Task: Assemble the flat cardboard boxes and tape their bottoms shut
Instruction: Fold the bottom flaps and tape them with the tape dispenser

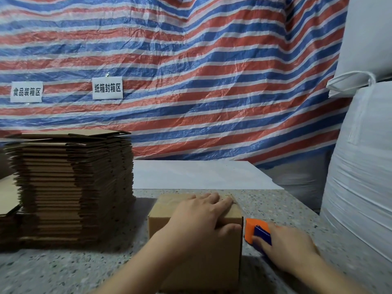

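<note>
the left hand lies flat on top of the box, fingers straight and pressing, thumb over its right edge. just right of it, the right hand grips the orange and blue tape dispenser, touching the box's right side. well left of both hands stands the stack of flat boxes.

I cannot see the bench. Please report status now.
Left hand flat on assembled box. Right hand holding orange-blue tape dispenser beside box. Flat stack left, clear of it.

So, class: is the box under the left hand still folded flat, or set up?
Set up. The box stands as a cube, with the left hand resting on its closed top face.
</note>
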`<action>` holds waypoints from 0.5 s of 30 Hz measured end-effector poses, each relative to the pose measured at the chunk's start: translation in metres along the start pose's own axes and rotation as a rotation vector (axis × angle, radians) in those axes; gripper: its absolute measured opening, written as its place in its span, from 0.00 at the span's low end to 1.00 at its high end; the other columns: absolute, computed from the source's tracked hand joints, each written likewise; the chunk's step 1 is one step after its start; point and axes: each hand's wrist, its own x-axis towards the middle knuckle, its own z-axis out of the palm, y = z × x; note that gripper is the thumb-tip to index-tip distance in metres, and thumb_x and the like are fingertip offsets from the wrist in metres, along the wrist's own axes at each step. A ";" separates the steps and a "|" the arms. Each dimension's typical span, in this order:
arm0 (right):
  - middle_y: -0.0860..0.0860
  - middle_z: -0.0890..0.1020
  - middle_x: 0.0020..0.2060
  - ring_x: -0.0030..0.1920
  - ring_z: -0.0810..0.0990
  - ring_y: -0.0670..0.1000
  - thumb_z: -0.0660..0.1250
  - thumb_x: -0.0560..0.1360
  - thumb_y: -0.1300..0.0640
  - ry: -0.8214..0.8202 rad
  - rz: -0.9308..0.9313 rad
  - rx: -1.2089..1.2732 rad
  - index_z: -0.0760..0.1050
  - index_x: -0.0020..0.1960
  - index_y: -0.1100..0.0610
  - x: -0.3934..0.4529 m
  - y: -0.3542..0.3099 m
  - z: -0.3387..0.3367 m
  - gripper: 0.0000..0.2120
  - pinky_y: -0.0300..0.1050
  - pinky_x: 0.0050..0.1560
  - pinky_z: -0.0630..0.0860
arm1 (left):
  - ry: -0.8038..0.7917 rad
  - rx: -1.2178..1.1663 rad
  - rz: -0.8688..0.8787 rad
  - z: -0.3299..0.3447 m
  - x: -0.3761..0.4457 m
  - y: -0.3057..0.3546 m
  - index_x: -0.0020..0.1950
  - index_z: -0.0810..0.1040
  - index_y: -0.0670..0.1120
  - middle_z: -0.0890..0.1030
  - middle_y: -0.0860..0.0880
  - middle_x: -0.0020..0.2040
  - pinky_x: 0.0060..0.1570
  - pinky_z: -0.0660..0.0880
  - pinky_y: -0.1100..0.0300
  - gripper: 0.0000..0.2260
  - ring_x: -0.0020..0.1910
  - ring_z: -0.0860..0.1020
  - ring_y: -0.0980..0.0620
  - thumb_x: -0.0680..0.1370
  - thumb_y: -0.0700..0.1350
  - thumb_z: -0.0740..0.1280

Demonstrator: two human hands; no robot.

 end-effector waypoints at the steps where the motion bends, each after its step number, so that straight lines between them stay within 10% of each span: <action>1: 0.48 0.83 0.58 0.59 0.82 0.51 0.47 0.78 0.28 0.006 0.027 0.023 0.73 0.62 0.48 0.001 -0.001 -0.010 0.31 0.47 0.53 0.76 | 0.004 0.001 0.004 0.001 0.000 0.000 0.79 0.54 0.56 0.65 0.49 0.76 0.72 0.61 0.49 0.31 0.74 0.64 0.48 0.79 0.68 0.51; 5: 0.51 0.83 0.39 0.43 0.81 0.53 0.45 0.80 0.32 0.055 0.142 0.747 0.79 0.43 0.55 0.007 -0.008 -0.049 0.34 0.51 0.48 0.77 | 0.031 -0.002 0.004 0.005 0.001 -0.001 0.79 0.55 0.56 0.67 0.49 0.75 0.70 0.63 0.49 0.31 0.73 0.66 0.48 0.79 0.69 0.51; 8: 0.54 0.84 0.38 0.39 0.81 0.54 0.52 0.82 0.34 -0.320 0.291 1.359 0.81 0.46 0.60 0.005 -0.024 -0.068 0.33 0.47 0.40 0.74 | 0.055 0.000 0.010 0.008 0.001 -0.003 0.79 0.56 0.57 0.67 0.50 0.75 0.71 0.64 0.49 0.31 0.73 0.66 0.48 0.79 0.68 0.51; 15: 0.56 0.75 0.37 0.34 0.72 0.52 0.64 0.82 0.52 -0.351 0.300 1.751 0.77 0.52 0.59 0.004 -0.046 -0.060 0.10 0.45 0.32 0.66 | 0.101 0.001 0.027 0.012 0.001 -0.004 0.78 0.57 0.56 0.70 0.50 0.72 0.70 0.65 0.50 0.31 0.71 0.68 0.49 0.79 0.68 0.51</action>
